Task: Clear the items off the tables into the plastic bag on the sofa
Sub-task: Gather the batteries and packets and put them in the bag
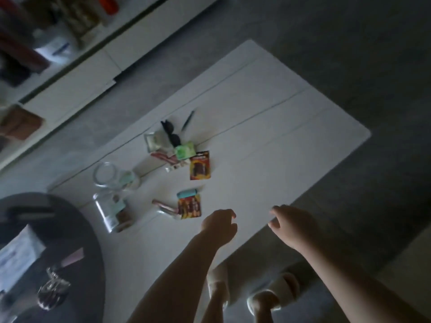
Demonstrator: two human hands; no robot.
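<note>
Both hands, left (219, 226) and right (289, 223), are hovering empty with loosely curled fingers over the white tabletop (268, 141); the battery pack (190, 208) is lying nearest the left hand, best gathered first.

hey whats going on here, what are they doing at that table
A person stands over a white table with both arms stretched out. The left hand and right hand hover near its edge, holding nothing. A cluster of small items still lies on the table: two orange battery packs, sunglasses, a pen and clear jars. No bag or sofa is in view.
</note>
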